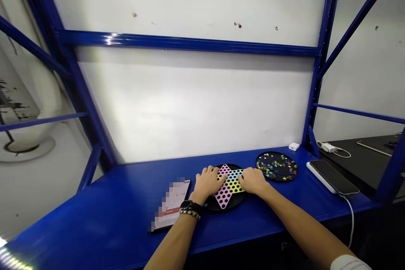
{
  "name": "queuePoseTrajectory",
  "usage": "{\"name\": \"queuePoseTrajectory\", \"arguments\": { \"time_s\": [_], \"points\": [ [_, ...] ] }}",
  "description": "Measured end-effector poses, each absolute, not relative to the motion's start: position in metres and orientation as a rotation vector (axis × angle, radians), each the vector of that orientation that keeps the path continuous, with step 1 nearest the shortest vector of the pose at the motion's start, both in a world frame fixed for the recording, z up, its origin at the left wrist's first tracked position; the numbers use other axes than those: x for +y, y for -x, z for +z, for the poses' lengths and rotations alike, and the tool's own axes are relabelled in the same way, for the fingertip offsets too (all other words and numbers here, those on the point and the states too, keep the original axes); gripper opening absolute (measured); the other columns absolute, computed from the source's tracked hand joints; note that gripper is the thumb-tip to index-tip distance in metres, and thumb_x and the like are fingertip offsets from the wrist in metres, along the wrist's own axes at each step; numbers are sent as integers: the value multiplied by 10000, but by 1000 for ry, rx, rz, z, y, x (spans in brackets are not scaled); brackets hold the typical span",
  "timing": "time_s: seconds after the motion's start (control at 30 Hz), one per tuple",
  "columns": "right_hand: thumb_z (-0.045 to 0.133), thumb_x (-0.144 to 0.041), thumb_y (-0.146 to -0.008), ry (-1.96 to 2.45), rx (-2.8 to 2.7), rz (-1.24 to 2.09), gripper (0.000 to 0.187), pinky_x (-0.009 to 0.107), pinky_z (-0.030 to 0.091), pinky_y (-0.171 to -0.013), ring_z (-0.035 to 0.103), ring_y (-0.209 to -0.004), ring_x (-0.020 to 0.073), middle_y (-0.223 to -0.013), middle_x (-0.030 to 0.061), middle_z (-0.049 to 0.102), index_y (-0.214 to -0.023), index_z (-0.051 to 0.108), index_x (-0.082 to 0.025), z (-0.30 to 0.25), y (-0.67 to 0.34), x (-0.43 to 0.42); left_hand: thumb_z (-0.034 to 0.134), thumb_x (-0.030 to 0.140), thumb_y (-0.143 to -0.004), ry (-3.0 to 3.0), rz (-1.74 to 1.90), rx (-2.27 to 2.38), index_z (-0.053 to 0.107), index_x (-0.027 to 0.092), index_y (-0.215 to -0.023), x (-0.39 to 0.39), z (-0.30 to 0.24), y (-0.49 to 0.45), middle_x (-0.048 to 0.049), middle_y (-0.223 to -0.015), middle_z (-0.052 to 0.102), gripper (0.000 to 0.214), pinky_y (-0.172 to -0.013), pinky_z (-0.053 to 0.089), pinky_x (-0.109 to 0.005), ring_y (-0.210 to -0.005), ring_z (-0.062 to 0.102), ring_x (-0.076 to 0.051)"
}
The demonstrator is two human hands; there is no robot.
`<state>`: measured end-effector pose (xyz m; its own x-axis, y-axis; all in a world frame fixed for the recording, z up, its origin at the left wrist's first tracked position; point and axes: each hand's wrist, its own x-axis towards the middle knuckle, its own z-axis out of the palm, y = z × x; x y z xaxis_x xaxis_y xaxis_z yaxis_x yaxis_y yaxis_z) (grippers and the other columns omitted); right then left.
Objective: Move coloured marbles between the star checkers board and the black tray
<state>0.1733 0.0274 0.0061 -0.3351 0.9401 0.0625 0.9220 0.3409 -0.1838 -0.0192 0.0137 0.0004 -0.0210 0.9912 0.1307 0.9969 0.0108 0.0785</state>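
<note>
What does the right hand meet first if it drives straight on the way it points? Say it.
The right hand already rests on the star-shaped Chinese checkers board, so next in line is probably the board's pink top point, then the left hand. Depth is unclear from this view.

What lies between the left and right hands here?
In the head view, a star-shaped Chinese checkers board in pink, yellow and blue lies between the left hand and right hand, both touching it.
</note>
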Motion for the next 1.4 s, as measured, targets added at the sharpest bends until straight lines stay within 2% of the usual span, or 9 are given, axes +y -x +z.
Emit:
{"name": "queuePoseTrajectory", "arguments": {
  "time_s": [0.2,0.33,0.47,0.6,0.77,1.0,1.4],
  "points": [
    [373,-354,-991,1648,-2433,132,399,337,474,-855,686,-992,260,-1130,173,689,-1087,694,-136,0,-174,30,344,548,-938,2169,-213,-2209,593,177,-1292,13,1,19,-162,-1290,592,570,-954,425,-521,-1203,523,-355],
    [417,-330,-972,1611,-2409,94,350,310,477,-821,690,-963,251,-1090,159,703,-1003,712,-143,2,-171,29,355,545,-936,2157,-216,-2213,605,190,-1273,13,1,19,-161,-1286,594,550,-953,422,-516,-1205,519,-351],
    [445,-300,-950,1596,-2395,79,328,281,473,-773,704,-889,238,-964,138,743,-887,737,-165,1,-169,29,349,537,-939,2158,-209,-2223,598,207,-1277,13,2,19,-160,-1295,589,534,-956,412,-502,-1197,519,-339],
    [455,-308,-933,1614,-2362,81,329,298,479,-754,712,-847,249,-927,138,750,-861,743,-167,-4,-168,33,357,537,-935,2168,-227,-2211,602,190,-1271,13,2,18,-164,-1284,593,541,-955,412,-509,-1198,518,-348],
    [437,-352,-941,1652,-2332,126,366,313,488,-767,709,-876,258,-944,155,749,-889,743,-158,-9,-167,35,353,536,-932,2173,-225,-2226,598,216,-1274,13,1,19,-158,-1294,588,528,-960,410,-504,-1205,515,-339],
    [416,-357,-952,1676,-2337,175,391,317,494,-793,703,-929,262,-993,174,740,-930,742,-143,-6,-168,34,350,535,-935,2188,-233,-2219,592,177,-1289,11,3,18,-166,-1302,584,559,-962,401,-521,-1197,509,-350],
    [397,-422,-979,1644,-2310,242,458,286,471,-733,708,-861,242,-877,133,751,-780,736,-186,-10,-168,40,342,545,-932,2173,-209,-2241,581,220,-1304,14,2,19,-156,-1327,572,548,-974,396,-507,-1233,497,-336]
  ]
}}
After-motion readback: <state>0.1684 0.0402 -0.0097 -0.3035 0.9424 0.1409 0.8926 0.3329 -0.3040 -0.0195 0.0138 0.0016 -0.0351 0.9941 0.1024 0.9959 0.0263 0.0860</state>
